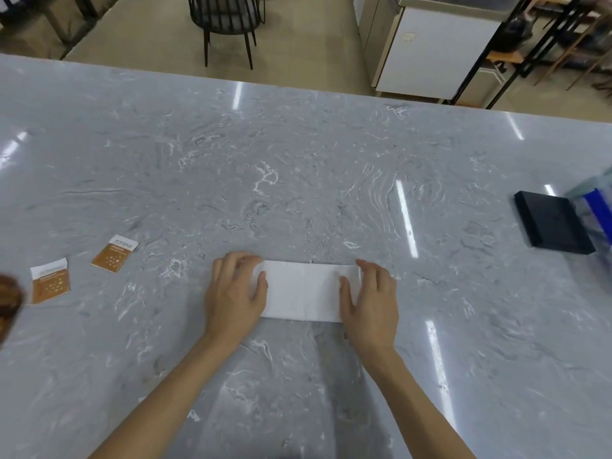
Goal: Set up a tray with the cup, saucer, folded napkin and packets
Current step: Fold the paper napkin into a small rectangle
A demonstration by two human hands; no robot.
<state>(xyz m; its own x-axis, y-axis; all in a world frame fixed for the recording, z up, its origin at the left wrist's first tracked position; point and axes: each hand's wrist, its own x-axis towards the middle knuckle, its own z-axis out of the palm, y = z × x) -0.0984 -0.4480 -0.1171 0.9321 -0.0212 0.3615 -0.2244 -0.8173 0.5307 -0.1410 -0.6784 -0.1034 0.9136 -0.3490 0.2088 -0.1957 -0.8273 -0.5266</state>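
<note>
Head view: both hands lie flat and open on the bench (298, 160), gripping nothing, the left hand (233, 293) and right hand (371, 303) pinning opposite ends of the napkin (303, 293), which spans the gap between their fingers (228, 263). Uneven pressure could likely skew the next fold or let the thin paper slide on the glossy stone. It is a white, flat, long rectangle with a faint centre crease; two packets (114, 253) lie well left of the fingers.

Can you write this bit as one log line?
step: folding napkin | left hand, right hand: flat on ends | packets: left, untouched
</note>
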